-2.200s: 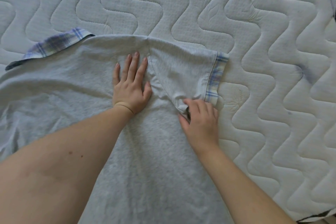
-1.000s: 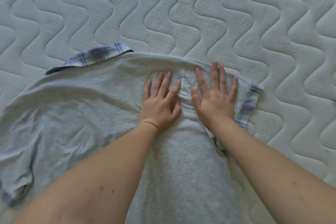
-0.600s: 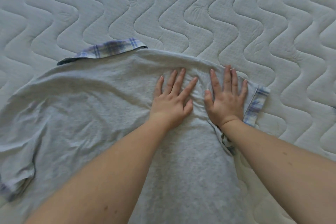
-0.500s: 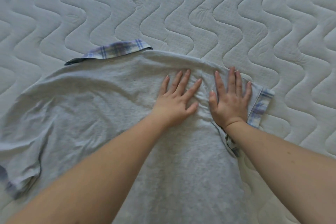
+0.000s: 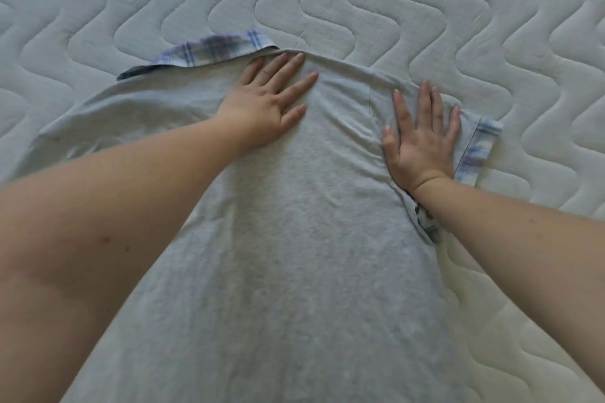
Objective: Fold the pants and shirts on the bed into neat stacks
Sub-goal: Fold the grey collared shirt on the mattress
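A light grey shirt (image 5: 294,239) lies flat on the bed, back side up, its plaid collar (image 5: 216,49) pointing away from me. The right sleeve is spread out, ending in a plaid cuff (image 5: 478,150). My left hand (image 5: 271,101) presses flat on the shoulder area just below the collar, fingers apart. Palm down on the right sleeve, my right hand (image 5: 422,141) rests with fingers spread, beside the cuff. Neither hand grips cloth. My left arm hides the shirt's left side.
The white quilted mattress (image 5: 425,10) with wavy stitching surrounds the shirt beyond the collar and to the right. No other garments are in view.
My right hand let go of the sleeve's lower edge and laid flat on the sleeve. My left hand slid up and left toward the collar. The two hands moved apart.
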